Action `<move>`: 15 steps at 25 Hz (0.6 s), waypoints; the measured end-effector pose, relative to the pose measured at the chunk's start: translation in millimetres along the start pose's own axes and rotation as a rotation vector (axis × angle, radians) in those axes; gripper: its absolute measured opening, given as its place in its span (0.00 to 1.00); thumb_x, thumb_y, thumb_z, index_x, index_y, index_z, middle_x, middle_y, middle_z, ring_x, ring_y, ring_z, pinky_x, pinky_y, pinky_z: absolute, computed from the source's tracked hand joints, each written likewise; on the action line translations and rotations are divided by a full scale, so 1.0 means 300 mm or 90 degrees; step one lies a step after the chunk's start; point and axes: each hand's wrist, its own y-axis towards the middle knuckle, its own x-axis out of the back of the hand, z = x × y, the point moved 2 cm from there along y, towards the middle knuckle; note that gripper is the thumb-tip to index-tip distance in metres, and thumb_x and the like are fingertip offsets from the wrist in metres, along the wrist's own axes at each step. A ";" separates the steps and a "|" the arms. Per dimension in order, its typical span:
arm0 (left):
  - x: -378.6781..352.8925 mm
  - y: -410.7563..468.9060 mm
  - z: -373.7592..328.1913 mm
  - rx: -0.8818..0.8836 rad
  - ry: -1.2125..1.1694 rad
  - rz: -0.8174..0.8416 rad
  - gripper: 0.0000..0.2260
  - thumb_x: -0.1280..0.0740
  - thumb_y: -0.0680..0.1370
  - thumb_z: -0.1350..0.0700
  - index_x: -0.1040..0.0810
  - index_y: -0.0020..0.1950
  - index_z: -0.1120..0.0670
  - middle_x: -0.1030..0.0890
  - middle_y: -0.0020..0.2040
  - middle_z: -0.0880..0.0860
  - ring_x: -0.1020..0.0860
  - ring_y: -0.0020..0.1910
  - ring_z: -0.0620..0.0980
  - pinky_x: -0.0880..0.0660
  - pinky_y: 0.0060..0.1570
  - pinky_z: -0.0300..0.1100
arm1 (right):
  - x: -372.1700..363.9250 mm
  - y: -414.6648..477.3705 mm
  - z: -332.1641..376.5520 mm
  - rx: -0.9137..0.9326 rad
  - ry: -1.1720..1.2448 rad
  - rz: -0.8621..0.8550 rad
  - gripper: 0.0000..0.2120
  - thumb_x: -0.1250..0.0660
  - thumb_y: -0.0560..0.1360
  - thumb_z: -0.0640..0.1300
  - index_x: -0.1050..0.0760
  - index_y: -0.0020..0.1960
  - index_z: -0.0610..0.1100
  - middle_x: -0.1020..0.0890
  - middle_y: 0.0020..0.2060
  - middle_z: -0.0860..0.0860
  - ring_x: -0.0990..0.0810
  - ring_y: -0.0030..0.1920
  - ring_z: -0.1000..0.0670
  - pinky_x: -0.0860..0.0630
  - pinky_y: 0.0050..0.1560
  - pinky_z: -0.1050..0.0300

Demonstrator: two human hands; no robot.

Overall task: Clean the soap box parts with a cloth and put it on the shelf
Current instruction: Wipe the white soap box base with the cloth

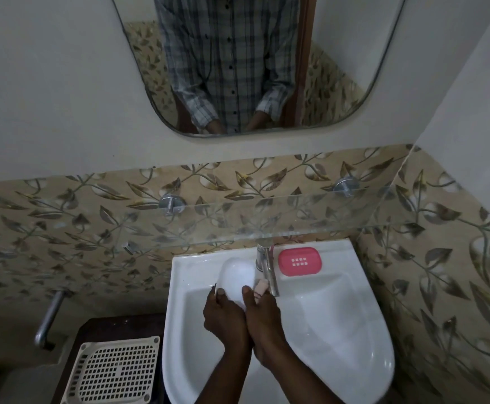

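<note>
Fingers of left hand curled round near end of white soap box lid, thumb on top, lid held over back rim of white sink. Right hand pressed beside left, thumb on lid, fingers closed on small pinkish cloth, probably bunched against lid's right edge; hard to tell in the dim light. Both hands touching at the wrists above the basin. Pink soap box tray, slotted in the middle, lying flat on sink ledge just right of metal tap. Glass shelf on two metal brackets above sink, against leaf-patterned tiles. Mirror higher up. Cream plastic grid lower left.
</note>
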 end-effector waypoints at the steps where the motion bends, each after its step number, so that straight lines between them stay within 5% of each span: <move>1: -0.005 0.009 0.007 0.055 0.014 0.026 0.14 0.42 0.84 0.59 0.19 0.58 0.63 0.17 0.58 0.64 0.21 0.57 0.64 0.29 0.63 0.52 | 0.000 -0.007 -0.019 -0.029 0.075 0.048 0.15 0.37 0.80 0.52 0.24 0.62 0.46 0.16 0.51 0.49 0.17 0.52 0.49 0.19 0.54 0.47; 4: -0.008 0.011 0.020 0.143 -0.076 0.166 0.12 0.41 0.82 0.59 0.20 0.46 0.60 0.17 0.47 0.65 0.19 0.47 0.65 0.20 0.51 0.58 | 0.024 0.000 -0.031 -0.057 0.283 0.149 0.17 0.38 0.79 0.58 0.22 0.62 0.51 0.14 0.52 0.44 0.16 0.52 0.44 0.23 0.41 0.54; 6: -0.001 -0.004 0.031 0.123 -0.094 0.229 0.11 0.40 0.82 0.62 0.20 0.45 0.61 0.18 0.45 0.65 0.19 0.46 0.65 0.20 0.46 0.57 | 0.048 0.036 -0.017 -0.034 0.298 0.163 0.19 0.37 0.76 0.61 0.22 0.62 0.53 0.14 0.51 0.46 0.16 0.51 0.43 0.23 0.40 0.52; 9: -0.006 0.007 0.049 0.075 -0.001 0.185 0.10 0.40 0.82 0.61 0.21 0.52 0.65 0.19 0.47 0.63 0.20 0.49 0.63 0.21 0.48 0.51 | 0.032 0.098 -0.008 -0.106 0.256 0.207 0.21 0.39 0.77 0.61 0.22 0.62 0.50 0.15 0.55 0.43 0.17 0.56 0.40 0.21 0.54 0.42; 12: -0.004 0.054 0.053 0.064 0.091 0.114 0.12 0.42 0.83 0.60 0.23 0.57 0.67 0.19 0.53 0.65 0.21 0.53 0.64 0.24 0.57 0.57 | 0.015 0.129 -0.049 -0.183 0.217 0.244 0.24 0.41 0.80 0.60 0.22 0.62 0.42 0.15 0.53 0.39 0.18 0.52 0.37 0.23 0.45 0.46; 15: 0.037 0.119 0.080 0.014 0.083 0.103 0.12 0.43 0.82 0.63 0.22 0.46 0.66 0.19 0.44 0.63 0.20 0.46 0.64 0.22 0.52 0.59 | 0.051 0.158 -0.097 -0.231 0.253 0.273 0.19 0.40 0.82 0.53 0.21 0.60 0.40 0.15 0.52 0.38 0.15 0.49 0.36 0.19 0.46 0.37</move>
